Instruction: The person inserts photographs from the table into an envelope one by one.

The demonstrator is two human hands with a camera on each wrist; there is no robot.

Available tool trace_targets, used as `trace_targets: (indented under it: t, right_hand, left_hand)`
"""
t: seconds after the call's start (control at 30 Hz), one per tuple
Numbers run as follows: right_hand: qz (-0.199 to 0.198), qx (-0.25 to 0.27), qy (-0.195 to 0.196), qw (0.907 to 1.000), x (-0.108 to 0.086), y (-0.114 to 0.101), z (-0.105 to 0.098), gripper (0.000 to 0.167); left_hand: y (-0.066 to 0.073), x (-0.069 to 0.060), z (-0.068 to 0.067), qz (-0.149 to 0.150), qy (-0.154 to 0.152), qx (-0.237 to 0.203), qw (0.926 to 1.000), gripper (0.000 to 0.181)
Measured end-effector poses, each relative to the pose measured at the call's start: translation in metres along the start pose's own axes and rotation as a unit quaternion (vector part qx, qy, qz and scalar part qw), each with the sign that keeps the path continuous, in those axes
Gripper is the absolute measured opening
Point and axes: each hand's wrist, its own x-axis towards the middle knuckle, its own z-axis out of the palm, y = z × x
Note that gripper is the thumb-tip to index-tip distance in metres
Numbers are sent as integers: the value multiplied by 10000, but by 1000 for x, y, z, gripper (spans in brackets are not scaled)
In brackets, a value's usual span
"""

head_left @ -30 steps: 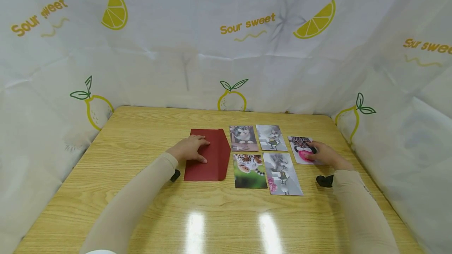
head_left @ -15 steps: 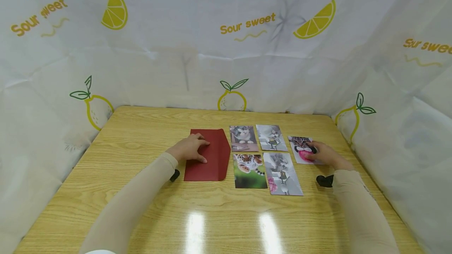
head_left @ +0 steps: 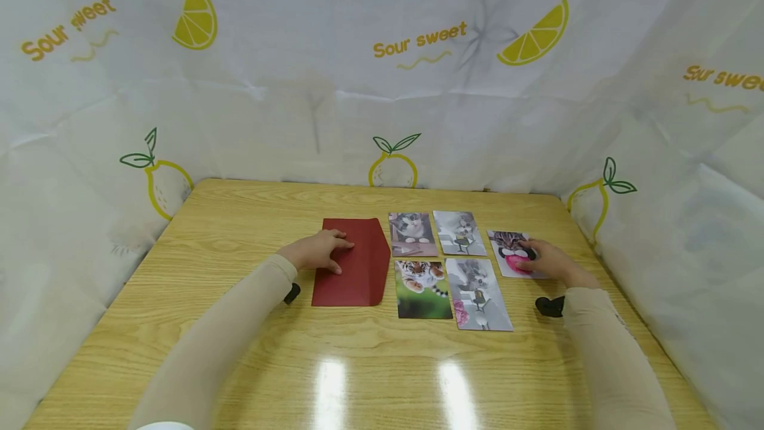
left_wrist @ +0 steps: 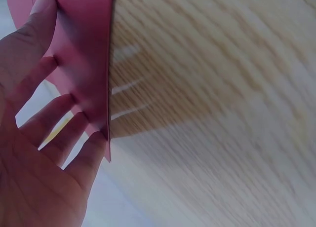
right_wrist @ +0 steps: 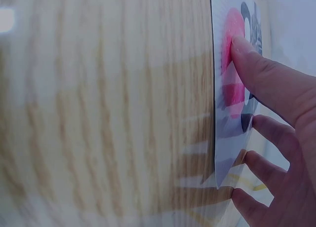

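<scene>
In the head view a red envelope (head_left: 361,277) lies flat on the wooden table, its pointed flap to the right. My left hand (head_left: 313,251) rests on its left part, fingers spread and fingertips touching the paper; the left wrist view shows all five tips on the red surface (left_wrist: 84,54). To the right, my right hand (head_left: 556,263) touches a photo card of a tabby cat with a pink ball (head_left: 506,242). Its thumb lies on the pink patch (right_wrist: 235,84) in the right wrist view, the other fingers spread at the card's far side. The hand covers part of the card.
Between the hands lie a kitten card (head_left: 412,229), a grey-toned card (head_left: 461,234), a tiger cub card (head_left: 422,294) and a larger grey card with pink flowers (head_left: 480,297). A white curtain with lemon prints (head_left: 286,118) encloses the table (head_left: 251,357).
My left hand has drawn back slightly to the left on the envelope. The right hand, the envelope and the cards stay where they were.
</scene>
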Motion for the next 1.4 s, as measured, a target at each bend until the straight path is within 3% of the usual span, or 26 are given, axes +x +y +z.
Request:
trace_targets:
  t: [0.77,0.9,1.03,1.2,1.4]
  right_hand:
    - [21,70,-14,10000,0,-2,-1,70]
    - [411,535,68,9977,-1,-1,-5,69]
    - [974,1299,270,9864,-2,-1,-8,68]
    - [1310,1874,596,9717,0,-4,-6,68]
    - [1534,2871,1028,9399,8,-7,1,74]
  left_hand:
    - [1,-1,-1,-23,-5,-46,10000,62]
    - [1,-1,0,-10,-8,-72,10000,62]
    - [1,-1,0,-28,-27,-91,10000,62]
    - [0,-1,0,-59,-32,-82,9999,63]
    - [-1,-1,0,-56,-41,-81,9999,63]
